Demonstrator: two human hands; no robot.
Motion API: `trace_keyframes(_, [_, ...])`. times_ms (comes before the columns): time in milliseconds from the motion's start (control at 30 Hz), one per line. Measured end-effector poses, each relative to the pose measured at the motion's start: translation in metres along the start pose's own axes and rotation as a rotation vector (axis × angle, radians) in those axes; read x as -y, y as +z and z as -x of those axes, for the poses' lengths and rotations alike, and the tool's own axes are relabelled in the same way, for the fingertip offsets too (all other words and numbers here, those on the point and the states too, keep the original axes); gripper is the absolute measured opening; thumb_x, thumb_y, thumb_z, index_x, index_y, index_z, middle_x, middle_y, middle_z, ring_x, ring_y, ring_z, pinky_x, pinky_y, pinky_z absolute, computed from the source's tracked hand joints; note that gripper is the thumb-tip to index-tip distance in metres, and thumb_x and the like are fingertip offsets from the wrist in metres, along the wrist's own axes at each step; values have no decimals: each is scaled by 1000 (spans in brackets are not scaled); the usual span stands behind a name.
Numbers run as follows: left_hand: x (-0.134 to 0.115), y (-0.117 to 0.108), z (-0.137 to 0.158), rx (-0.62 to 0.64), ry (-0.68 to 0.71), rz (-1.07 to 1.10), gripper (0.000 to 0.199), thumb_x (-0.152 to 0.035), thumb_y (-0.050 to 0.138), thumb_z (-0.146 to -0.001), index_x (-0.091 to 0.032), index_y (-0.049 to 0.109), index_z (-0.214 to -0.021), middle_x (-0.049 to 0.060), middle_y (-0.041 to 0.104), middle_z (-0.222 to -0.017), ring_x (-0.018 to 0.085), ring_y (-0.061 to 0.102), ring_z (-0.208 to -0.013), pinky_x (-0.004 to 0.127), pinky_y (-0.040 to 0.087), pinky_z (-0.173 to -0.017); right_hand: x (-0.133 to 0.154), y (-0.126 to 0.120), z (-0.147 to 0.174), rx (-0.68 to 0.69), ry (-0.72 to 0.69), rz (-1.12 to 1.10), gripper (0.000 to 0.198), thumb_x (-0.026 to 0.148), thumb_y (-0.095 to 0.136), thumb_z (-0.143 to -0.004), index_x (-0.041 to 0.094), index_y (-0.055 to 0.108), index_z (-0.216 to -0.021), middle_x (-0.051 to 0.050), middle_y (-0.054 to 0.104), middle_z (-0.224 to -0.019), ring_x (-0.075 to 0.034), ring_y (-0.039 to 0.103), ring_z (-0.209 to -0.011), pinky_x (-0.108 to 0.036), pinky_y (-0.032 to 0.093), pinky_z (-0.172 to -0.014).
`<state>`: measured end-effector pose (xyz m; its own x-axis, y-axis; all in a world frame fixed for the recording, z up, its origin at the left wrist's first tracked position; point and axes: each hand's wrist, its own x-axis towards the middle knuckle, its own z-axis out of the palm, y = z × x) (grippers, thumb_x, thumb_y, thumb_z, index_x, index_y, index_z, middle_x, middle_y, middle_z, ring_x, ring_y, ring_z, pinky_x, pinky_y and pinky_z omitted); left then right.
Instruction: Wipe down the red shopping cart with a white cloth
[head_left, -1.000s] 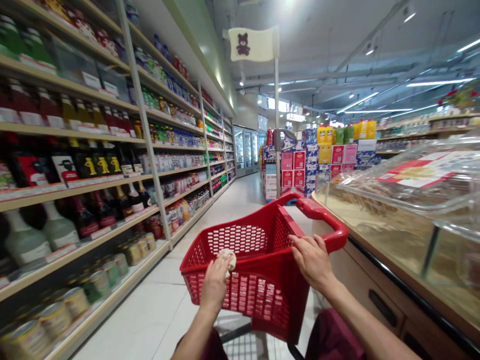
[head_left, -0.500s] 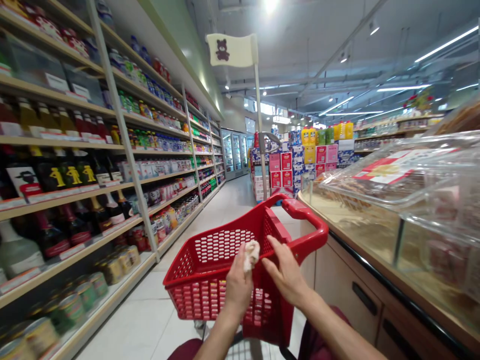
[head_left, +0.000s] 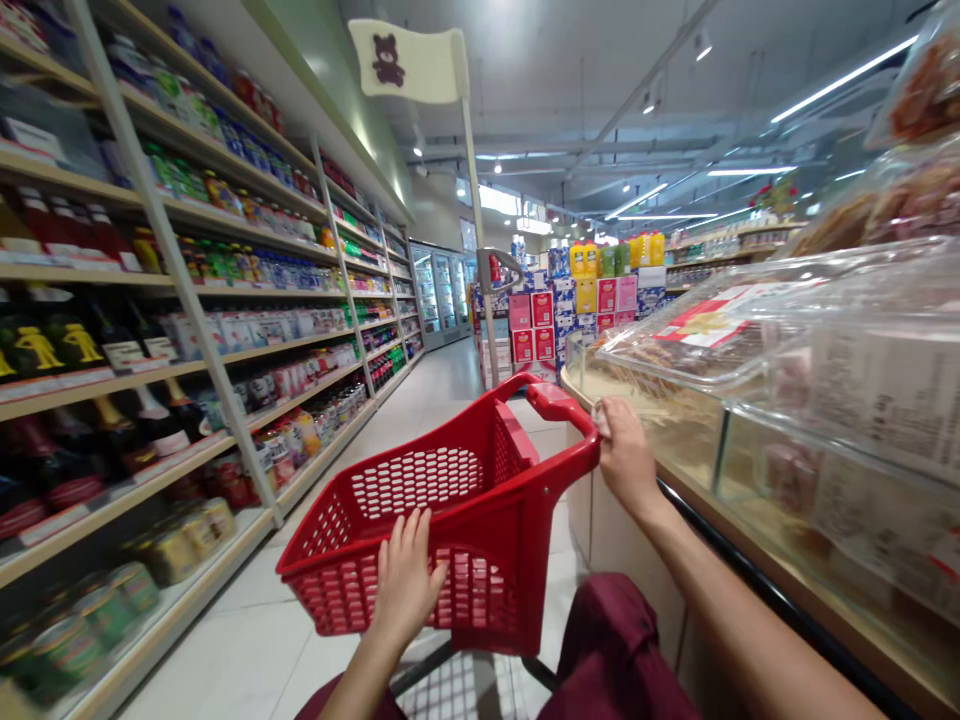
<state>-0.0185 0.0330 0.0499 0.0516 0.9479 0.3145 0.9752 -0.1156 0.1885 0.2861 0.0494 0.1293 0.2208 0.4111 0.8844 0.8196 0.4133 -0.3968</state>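
Along the red cart (head_left: pixel 480 527), our left hand (head_left: pixel 405 575) and right hand (head_left: pixel 626 455) have parted since the earlier frame. Its handle (head_left: pixel 561 407) lies just left of the right hand, which is the nearer, running forward and leftward. Our left fingers spread loosely over the cart's near rim; our right fingers clasp a white cloth (head_left: pixel 600 418), mostly hidden, at the handle's corner.

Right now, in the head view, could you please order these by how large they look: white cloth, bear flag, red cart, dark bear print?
1. Red cart
2. Bear flag
3. Dark bear print
4. White cloth, by its visible part only; the right hand partly hides it.
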Motion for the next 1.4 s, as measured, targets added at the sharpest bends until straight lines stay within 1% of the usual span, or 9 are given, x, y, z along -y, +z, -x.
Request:
trace_keyframes(167, [-3,-1,0,14,41,-138,61,-17,39,-73,-14,23,-132,8,26,-139,22,18,-129,45,15,-103,25,32,32,271,-278,117,35,11,36,-82,18,58,-108,-10,55,-116,-23,44,-115,-45,34,-96])
trace_keyframes(267, [-2,1,1,-9,40,-180,62,-15,37,-72,-16,22,-132,7,25,-140,21,17,-129,45,15,-103,37,38,40,350,-388,84,34,12,36,-84,21,56,-110,-7,55,-117,-22,44,-114,-43,36,-95])
trace_keyframes(467, [1,11,1,-45,50,-180,64,-16,38,-71,-16,20,-133,6,22,-141,21,13,-130,44,15,-103,17,26,24,104,-221,143,34,17,35,-85,15,54,-113,-14,53,-118,-23,44,-114,-45,38,-94])
trace_keyframes(633, [2,9,1,-20,45,-195,67,-13,38,-68,-16,21,-133,6,21,-141,20,14,-130,44,15,-103,40,38,57,252,-506,-9,35,13,35,-86,20,53,-115,-8,54,-118,-20,42,-116,-42,37,-97])
trace_keyframes(833, [-5,4,2,-3,12,-181,65,-16,38,-70,-14,20,-133,7,20,-141,22,12,-130,44,15,-103,10,13,35,-27,-263,31,42,13,37,-86,24,40,-125,-8,42,-129,-22,33,-123,-48,31,-100])
trace_keyframes(1033, [-5,10,0,-24,36,-176,67,-15,39,-68,-15,21,-133,6,20,-141,22,12,-130,44,15,-103,9,22,116,342,-532,-38,40,15,42,-84,26,44,-122,-5,55,-117,-19,44,-115,-38,44,-92])
trace_keyframes(1100, [-4,12,0,-42,46,-176,68,-14,38,-67,-15,20,-133,6,19,-142,21,12,-130,43,16,-103,14,18,111,298,-499,-45,39,14,43,-84,25,45,-121,-6,54,-118,-19,42,-116,-40,42,-93])
trace_keyframes(1267, [-8,6,3,-26,8,-150,68,-15,39,-68,-13,21,-133,8,17,-142,22,11,-130,43,16,-103,16,9,56,42,-381,-38,35,14,43,-84,23,51,-117,-8,51,-122,-20,37,-120,-43,32,-100])
trace_keyframes(1400, [-9,4,5,-10,19,-111,68,-15,39,-67,-14,21,-133,7,18,-142,21,11,-130,43,16,-103,14,23,97,331,-518,-58,29,19,37,-87,26,58,-107,-4,56,-115,-18,42,-116,-40,39,-96])
